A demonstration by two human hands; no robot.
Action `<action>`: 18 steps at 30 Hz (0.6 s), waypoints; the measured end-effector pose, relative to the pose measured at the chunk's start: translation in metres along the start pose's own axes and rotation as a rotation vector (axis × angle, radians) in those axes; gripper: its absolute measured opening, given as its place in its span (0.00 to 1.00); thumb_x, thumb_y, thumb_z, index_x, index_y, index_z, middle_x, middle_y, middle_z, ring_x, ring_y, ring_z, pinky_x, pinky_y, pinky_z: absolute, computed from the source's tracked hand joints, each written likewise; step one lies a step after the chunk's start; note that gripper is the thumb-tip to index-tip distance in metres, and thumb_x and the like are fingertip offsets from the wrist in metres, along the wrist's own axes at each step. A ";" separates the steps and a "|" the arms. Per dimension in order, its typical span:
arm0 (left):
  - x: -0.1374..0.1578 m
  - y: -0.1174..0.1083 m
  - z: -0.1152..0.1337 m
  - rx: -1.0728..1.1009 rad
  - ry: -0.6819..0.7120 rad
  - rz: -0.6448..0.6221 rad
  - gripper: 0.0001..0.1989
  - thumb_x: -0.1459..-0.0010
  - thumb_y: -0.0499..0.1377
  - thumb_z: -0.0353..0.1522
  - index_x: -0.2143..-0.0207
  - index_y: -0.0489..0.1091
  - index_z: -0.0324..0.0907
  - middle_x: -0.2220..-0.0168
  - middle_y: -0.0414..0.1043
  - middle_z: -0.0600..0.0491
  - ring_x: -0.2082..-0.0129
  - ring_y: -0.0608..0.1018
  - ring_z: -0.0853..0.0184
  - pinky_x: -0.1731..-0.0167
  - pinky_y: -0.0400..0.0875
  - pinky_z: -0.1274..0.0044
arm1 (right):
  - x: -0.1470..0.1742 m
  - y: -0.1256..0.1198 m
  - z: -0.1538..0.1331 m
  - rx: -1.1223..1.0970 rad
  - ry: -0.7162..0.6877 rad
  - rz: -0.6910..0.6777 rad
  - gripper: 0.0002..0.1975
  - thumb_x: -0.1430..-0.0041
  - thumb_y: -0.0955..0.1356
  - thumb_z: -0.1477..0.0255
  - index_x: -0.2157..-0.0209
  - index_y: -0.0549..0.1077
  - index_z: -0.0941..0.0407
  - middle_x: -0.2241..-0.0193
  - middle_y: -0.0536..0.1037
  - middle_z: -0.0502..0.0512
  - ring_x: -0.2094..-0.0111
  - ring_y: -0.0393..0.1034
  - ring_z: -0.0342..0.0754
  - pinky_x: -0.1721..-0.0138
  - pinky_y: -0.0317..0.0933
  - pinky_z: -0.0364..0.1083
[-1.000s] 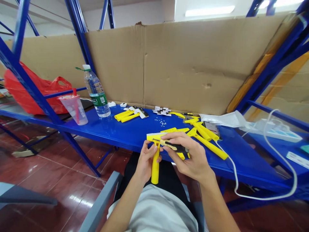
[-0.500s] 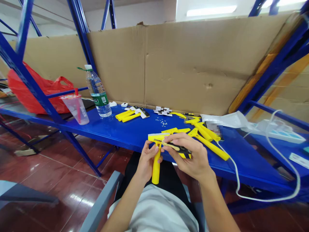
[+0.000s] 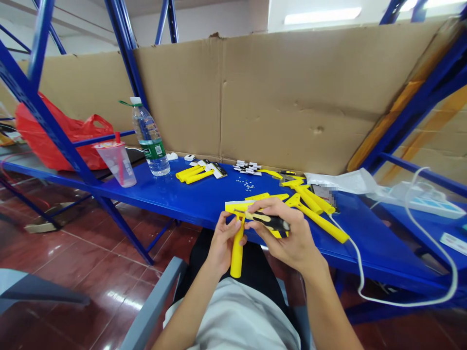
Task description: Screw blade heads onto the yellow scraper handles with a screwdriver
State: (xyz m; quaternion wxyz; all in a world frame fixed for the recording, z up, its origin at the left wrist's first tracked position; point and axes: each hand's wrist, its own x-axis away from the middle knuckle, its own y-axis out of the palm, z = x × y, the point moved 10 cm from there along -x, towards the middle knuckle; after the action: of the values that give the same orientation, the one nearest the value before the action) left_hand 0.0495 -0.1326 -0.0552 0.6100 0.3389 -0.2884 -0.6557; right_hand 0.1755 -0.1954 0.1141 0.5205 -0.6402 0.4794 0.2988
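Observation:
My left hand (image 3: 223, 243) is closed around the neck of a yellow scraper (image 3: 236, 257), its handle pointing down toward my lap and its wide head up. My right hand (image 3: 288, 233) is closed on a screwdriver (image 3: 272, 221) with a black and cream handle. The screwdriver's thin shaft points left and reaches the scraper's head; whether it sits in a screw is too small to tell. On the blue table (image 3: 197, 206) just beyond my hands lie loose yellow scraper parts (image 3: 321, 221), partly hidden behind my right hand.
Finished-looking yellow scrapers (image 3: 199, 174) with black-and-white heads lie at the back, near small white pieces (image 3: 248, 185). A water bottle (image 3: 151, 146) and a plastic cup (image 3: 118, 163) stand at left. A white cable (image 3: 359, 272) hangs over the front edge at right.
The view has shifted slightly. The screwdriver's handle has turned a little in my right hand; both hands stay at the scraper's head.

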 end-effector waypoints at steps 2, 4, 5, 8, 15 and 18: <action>0.000 -0.001 -0.001 -0.002 -0.003 0.009 0.28 0.47 0.79 0.32 0.52 0.67 0.47 0.62 0.77 0.57 0.69 0.80 0.71 0.78 0.65 0.84 | 0.000 0.001 0.001 -0.013 0.026 -0.006 0.25 0.33 0.73 0.81 0.41 0.66 0.46 0.50 0.80 0.58 0.50 0.81 0.55 0.50 0.77 0.57; -0.001 -0.002 -0.001 -0.005 -0.004 0.009 0.28 0.47 0.79 0.33 0.51 0.67 0.47 0.61 0.77 0.56 0.68 0.81 0.70 0.77 0.66 0.83 | 0.001 0.001 0.001 -0.015 0.040 -0.011 0.26 0.32 0.71 0.81 0.39 0.64 0.46 0.48 0.79 0.60 0.47 0.79 0.57 0.46 0.76 0.60; -0.001 -0.003 -0.002 -0.007 -0.001 0.007 0.28 0.46 0.79 0.33 0.51 0.67 0.47 0.60 0.78 0.55 0.67 0.81 0.70 0.77 0.66 0.83 | 0.001 0.001 0.002 -0.009 0.047 -0.008 0.27 0.32 0.71 0.81 0.38 0.64 0.46 0.46 0.79 0.61 0.45 0.79 0.58 0.45 0.75 0.61; -0.001 -0.002 -0.001 -0.004 0.006 -0.005 0.27 0.45 0.78 0.32 0.50 0.67 0.48 0.58 0.78 0.55 0.66 0.82 0.69 0.77 0.66 0.83 | 0.002 -0.002 0.006 0.008 0.049 0.028 0.29 0.33 0.73 0.82 0.37 0.65 0.46 0.46 0.81 0.60 0.45 0.80 0.57 0.45 0.76 0.60; 0.000 0.000 -0.001 0.010 -0.007 0.007 0.27 0.47 0.79 0.31 0.52 0.66 0.48 0.57 0.78 0.55 0.65 0.82 0.69 0.77 0.67 0.83 | 0.000 -0.004 0.006 0.007 0.025 0.031 0.27 0.34 0.75 0.81 0.40 0.70 0.44 0.48 0.82 0.57 0.48 0.81 0.56 0.50 0.78 0.56; 0.000 -0.001 0.000 0.011 0.008 0.007 0.27 0.45 0.78 0.31 0.52 0.66 0.48 0.59 0.78 0.55 0.65 0.82 0.69 0.78 0.66 0.83 | -0.001 -0.003 -0.001 -0.021 0.014 0.014 0.32 0.34 0.73 0.83 0.35 0.66 0.46 0.43 0.80 0.61 0.41 0.78 0.59 0.43 0.76 0.61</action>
State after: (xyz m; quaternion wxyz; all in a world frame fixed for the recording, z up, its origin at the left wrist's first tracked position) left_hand 0.0492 -0.1322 -0.0560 0.6113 0.3440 -0.2909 -0.6506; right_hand 0.1781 -0.1958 0.1164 0.5084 -0.6442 0.4844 0.3030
